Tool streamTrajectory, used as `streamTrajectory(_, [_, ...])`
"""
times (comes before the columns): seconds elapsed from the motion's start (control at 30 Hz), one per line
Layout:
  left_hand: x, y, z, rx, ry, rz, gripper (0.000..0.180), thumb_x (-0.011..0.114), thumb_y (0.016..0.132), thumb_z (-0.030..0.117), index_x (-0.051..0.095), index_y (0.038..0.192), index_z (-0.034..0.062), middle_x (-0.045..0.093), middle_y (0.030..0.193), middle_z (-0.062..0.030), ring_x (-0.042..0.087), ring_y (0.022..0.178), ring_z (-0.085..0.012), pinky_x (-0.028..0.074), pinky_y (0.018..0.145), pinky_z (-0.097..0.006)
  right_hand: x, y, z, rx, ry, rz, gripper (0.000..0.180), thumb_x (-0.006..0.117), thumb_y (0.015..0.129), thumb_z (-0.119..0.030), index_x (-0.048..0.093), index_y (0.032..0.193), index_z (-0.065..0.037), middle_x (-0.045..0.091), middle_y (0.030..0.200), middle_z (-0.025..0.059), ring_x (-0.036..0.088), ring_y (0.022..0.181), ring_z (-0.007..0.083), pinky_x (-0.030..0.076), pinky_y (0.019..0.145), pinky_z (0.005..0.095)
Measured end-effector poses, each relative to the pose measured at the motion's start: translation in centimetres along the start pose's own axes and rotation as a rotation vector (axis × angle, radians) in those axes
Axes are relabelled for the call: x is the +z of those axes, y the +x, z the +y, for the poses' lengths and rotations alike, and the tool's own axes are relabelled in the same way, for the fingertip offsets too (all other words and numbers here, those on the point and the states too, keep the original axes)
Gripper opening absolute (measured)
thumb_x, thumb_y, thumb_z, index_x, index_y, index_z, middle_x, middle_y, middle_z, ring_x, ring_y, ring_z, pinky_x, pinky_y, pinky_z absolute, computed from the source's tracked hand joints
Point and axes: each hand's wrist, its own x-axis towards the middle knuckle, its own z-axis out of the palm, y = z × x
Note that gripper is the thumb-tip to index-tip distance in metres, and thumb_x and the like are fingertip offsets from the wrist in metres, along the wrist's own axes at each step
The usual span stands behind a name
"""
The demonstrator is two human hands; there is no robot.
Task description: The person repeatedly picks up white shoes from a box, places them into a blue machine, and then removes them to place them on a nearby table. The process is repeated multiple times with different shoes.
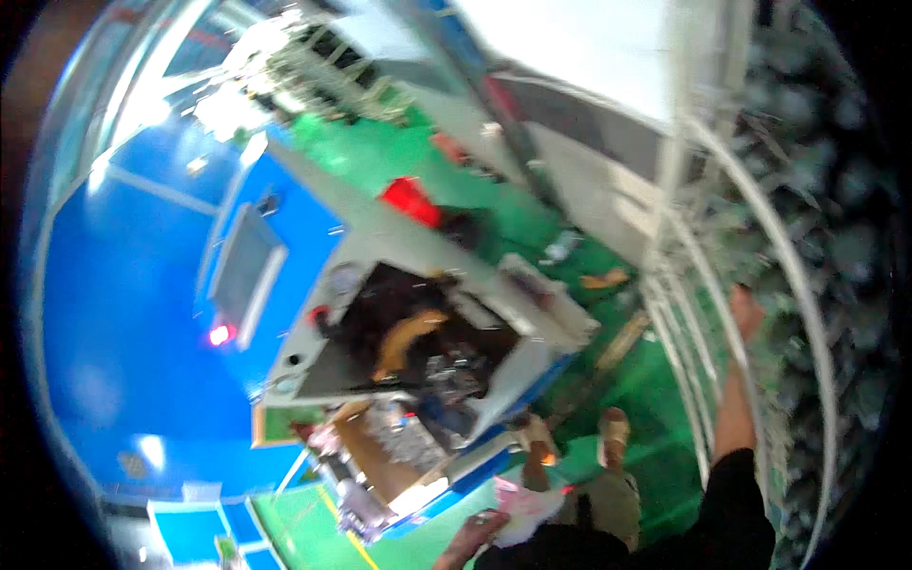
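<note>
My right arm stretches forward along a white metal rack. Its hand, my right hand, is by a rack bar, near a mass of dark, rounded, shiny pieces; its fingers are smeared by motion. My left hand is low, in front of my body, with its fingers curled. What lies inside them is too blurred to name. Right beside it is a pink and white sheet-like thing, which seems to touch the fingers.
A blue machine with a screen stands at the left. Its open bay holds a curved yellow part. At its front is a cardboard box with clear pieces. A red container and scattered objects stand farther back over the green floor.
</note>
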Motion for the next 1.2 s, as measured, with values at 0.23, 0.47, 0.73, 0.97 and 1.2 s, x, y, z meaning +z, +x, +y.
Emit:
streamTrajectory(0.23, [-2.6,4.1,1.9,0.082,0.007,0.058,0.035,0.070,0.093,0.033,0.070,0.112,0.0035,0.071,0.105,-0.0063,0.064,0.096,-0.0170,0.052,0.085,-0.033,11.7,4.7,1.3,0.291,-0.096,0.280,0.049,0.052,0.103,-0.035,0.051,0.144,-0.008,0.062,0.131,0.0168,0.060,0.120,0.0303,0.049,0.099,0.0487])
streamTrajectory(0.47, [-10.0,0.9,-1.2,0.186,-0.380,0.212,0.030,0.069,0.092,0.026,0.069,0.111,0.0027,0.071,0.102,-0.0061,0.066,0.096,-0.0176,0.053,0.084,-0.034,-3.7,-5.4,-14.2,-0.018,-0.609,-0.672,0.054,0.038,0.111,-0.038,0.036,0.155,-0.006,0.030,0.163,0.0135,0.048,0.137,0.0307,0.029,0.123,0.0436])
streamTrajectory(0.73, [-22.7,-7.0,-13.2,0.838,-1.125,0.446,0.025,0.068,0.089,0.021,0.069,0.106,0.0031,0.069,0.096,-0.0025,0.063,0.090,-0.0156,0.051,0.076,-0.034,-18.2,-17.2,-24.6,-0.416,0.458,-1.013,0.058,0.053,0.097,-0.043,0.060,0.133,0.002,0.068,0.097,0.0292,0.064,0.088,0.0509,0.052,0.081,0.0557])
streamTrajectory(0.97, [-25.0,6.0,-25.4,0.039,-0.177,1.143,0.036,0.072,0.083,0.029,0.073,0.107,0.0021,0.070,0.115,-0.0189,0.070,0.098,-0.0321,0.054,0.087,-0.042,-43.6,-17.5,-51.2,-0.809,0.951,-0.870,0.032,0.062,0.100,-0.018,0.068,0.124,0.002,0.072,0.113,0.0199,0.071,0.101,0.0308,0.056,0.085,0.0409])
streamTrajectory(1.2, [-26.6,3.8,-19.2,-0.360,0.029,0.778,0.045,0.064,0.089,0.047,0.074,0.107,0.0068,0.072,0.097,-0.0237,0.070,0.091,-0.0404,0.055,0.084,-0.049,-54.1,-16.4,-69.0,-1.117,1.205,0.174,0.035,0.044,0.105,-0.007,0.057,0.133,0.009,0.063,0.133,0.0210,0.060,0.124,0.0374,0.045,0.106,0.0480])
